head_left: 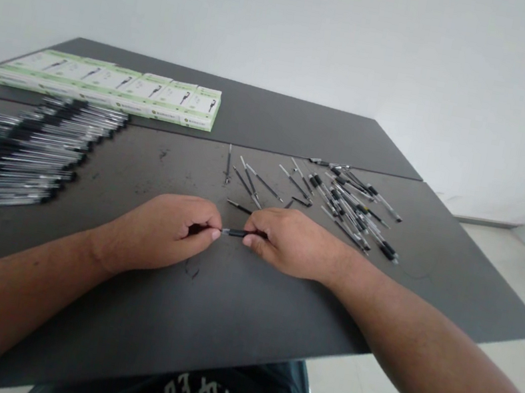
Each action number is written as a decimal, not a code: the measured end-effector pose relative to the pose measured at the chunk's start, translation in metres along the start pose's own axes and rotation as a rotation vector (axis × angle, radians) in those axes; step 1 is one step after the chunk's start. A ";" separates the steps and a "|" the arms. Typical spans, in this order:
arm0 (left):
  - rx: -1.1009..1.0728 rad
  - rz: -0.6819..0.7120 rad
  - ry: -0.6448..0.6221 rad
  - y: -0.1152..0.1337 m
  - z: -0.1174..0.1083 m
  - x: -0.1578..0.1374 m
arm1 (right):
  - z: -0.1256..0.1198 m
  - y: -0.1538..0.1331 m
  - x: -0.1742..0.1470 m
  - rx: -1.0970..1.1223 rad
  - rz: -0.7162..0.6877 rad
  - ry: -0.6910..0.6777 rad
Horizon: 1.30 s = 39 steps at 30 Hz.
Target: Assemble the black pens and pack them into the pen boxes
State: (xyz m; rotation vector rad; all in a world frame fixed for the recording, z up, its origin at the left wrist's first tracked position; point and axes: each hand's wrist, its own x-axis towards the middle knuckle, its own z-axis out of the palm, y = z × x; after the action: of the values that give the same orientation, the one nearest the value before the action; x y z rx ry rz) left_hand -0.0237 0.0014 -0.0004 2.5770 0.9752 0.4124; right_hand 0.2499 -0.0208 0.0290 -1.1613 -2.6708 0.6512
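A pen point(235, 233) with a black grip spans the gap between my two hands, low over the dark table. My left hand point(175, 230) is closed, thumb and forefinger pinching the pen's clear left end. On the other side, my right hand point(288, 241) has its fingers wrapped round the dark right part of the pen. Just beyond the right fingers a loose dark pen part point(239, 206) lies on the table, its right end hidden. Several thin refills point(265, 183) are scattered behind my hands.
A pile of pen parts with black grips point(342, 204) lies to the right. On the left many pens point(22, 147) lie in a long row. Green and white boxes point(109, 88) stand behind them. The grey table point(219, 324) has its front edge near my body.
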 end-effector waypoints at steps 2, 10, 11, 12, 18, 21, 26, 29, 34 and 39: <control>0.002 -0.019 -0.003 -0.002 -0.001 -0.001 | 0.001 0.002 0.001 0.013 -0.010 0.010; 0.058 -0.268 0.184 -0.021 -0.022 0.002 | -0.005 0.020 0.001 0.172 -0.040 0.295; 0.084 -0.303 0.196 -0.022 -0.025 0.005 | -0.008 0.023 0.000 0.191 -0.034 0.356; 0.107 -0.329 0.198 -0.022 -0.028 0.009 | -0.011 0.026 0.000 0.204 -0.022 0.420; 0.175 -0.270 0.114 -0.013 -0.035 0.060 | -0.028 0.062 0.004 0.227 0.161 0.775; 0.233 -0.214 0.118 -0.006 -0.030 0.103 | -0.034 0.087 0.007 0.244 0.229 0.898; 0.332 -0.192 0.081 0.004 -0.010 0.181 | -0.040 0.115 0.009 0.229 0.283 1.031; 0.379 -0.183 0.033 0.007 0.007 0.218 | -0.041 0.124 0.008 0.233 0.309 1.055; 0.461 -0.206 -0.065 0.007 0.033 0.254 | -0.042 0.131 0.008 0.245 0.317 1.065; 0.502 -0.198 -0.151 0.002 0.042 0.268 | -0.045 0.122 0.007 0.220 0.286 1.048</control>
State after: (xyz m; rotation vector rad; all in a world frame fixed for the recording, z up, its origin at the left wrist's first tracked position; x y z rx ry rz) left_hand 0.1867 0.1723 0.0010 2.8428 1.4061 -0.0960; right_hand 0.3392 0.0732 0.0142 -1.3201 -1.5433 0.2299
